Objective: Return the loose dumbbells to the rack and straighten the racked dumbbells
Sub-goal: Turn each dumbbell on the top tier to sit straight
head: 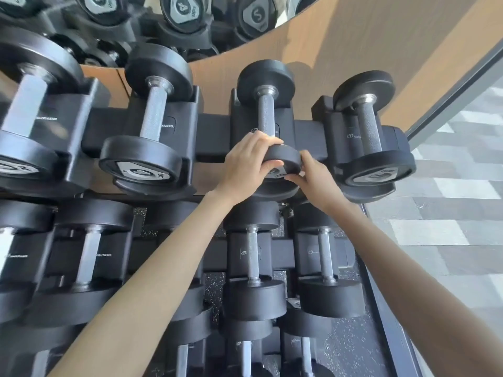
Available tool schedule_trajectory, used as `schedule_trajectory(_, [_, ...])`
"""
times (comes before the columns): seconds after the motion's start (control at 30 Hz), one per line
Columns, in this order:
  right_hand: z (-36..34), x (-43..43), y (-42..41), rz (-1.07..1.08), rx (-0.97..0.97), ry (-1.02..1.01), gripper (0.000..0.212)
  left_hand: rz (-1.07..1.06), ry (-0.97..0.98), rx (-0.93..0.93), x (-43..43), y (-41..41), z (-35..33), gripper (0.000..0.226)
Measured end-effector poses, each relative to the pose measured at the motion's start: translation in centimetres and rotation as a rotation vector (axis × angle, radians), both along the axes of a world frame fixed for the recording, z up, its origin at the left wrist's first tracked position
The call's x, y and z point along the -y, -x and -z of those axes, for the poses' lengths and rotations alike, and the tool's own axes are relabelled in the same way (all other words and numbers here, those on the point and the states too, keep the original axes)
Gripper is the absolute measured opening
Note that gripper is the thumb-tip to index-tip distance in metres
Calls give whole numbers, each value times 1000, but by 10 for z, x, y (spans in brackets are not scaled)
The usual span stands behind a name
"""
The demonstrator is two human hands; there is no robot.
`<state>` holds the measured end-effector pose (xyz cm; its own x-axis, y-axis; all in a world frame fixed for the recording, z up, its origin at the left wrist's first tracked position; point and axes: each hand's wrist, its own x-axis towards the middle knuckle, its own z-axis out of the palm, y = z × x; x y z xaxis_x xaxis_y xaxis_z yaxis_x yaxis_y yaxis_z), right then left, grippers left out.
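Note:
A black dumbbell rack (212,131) holds black round-headed dumbbells on several tiers. On the top tier, a small dumbbell (265,112) lies in its cradle, second from the right. My left hand (249,161) wraps over the top of its near head (288,157). My right hand (313,178) pinches the same head from the lower right. The head's label is mostly hidden by my fingers. Another small dumbbell (367,126) lies to the right, slightly angled. A larger one (152,123) sits to the left.
Lower tiers carry more dumbbells (251,257) under my forearms. A mirror (163,20) and a wooden wall panel (353,44) stand behind the rack. Grey patterned carpet (449,213) lies to the right, and speckled rubber floor shows below.

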<state>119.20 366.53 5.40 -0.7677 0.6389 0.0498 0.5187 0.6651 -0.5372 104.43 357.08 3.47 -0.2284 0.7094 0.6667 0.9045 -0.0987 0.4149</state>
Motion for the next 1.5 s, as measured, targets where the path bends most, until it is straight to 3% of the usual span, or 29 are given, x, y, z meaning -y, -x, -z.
schedule_trajectory(0.07, [-14, 0, 3, -65, 101, -203, 33, -39, -59, 108, 4, 3, 11, 34])
schedule_trajectory(0.13, [-35, 5, 9, -138, 169, -410, 36, -50, -90, 373, 12, 6, 24, 36])
schedule_trajectory(0.2, [-52, 11, 19, -204, 172, -579, 38, -110, -91, 618, 19, 6, 38, 43])
schedule_trajectory(0.3, [-59, 21, 31, -265, 161, -735, 36, -239, -85, 786, 20, -6, 57, 48])
schedule_trajectory(0.43, [-33, 15, 15, -166, -103, -484, 39, -257, -54, 765, 13, -13, 54, 45])
schedule_trajectory(0.57, [-14, 3, -3, 16, -217, 157, 34, -174, 65, 441, 18, -5, 42, 48])
schedule_trajectory(0.67, [-3, 1, -6, 51, -200, 349, 38, -27, 94, 285, 15, -7, 14, 51])
schedule_trajectory(0.77, [10, 1, -4, 76, -203, 317, 32, -17, 110, 81, 3, -9, -9, 53])
schedule_trajectory(0.93, [8, 2, 3, 70, -167, 163, 28, -58, 75, 110, 5, -3, 0, 46])
schedule_trajectory(1.2, [-32, 15, 13, -105, 42, -427, 35, -110, -25, 679, 24, 1, 30, 45])
schedule_trajectory(1.33, [-36, 20, 16, -103, 33, -393, 34, -151, -15, 763, 18, -3, 45, 44])
schedule_trajectory(1.5, [-24, 9, 6, -31, 2, -269, 32, -76, 153, 591, 19, 3, 36, 54])
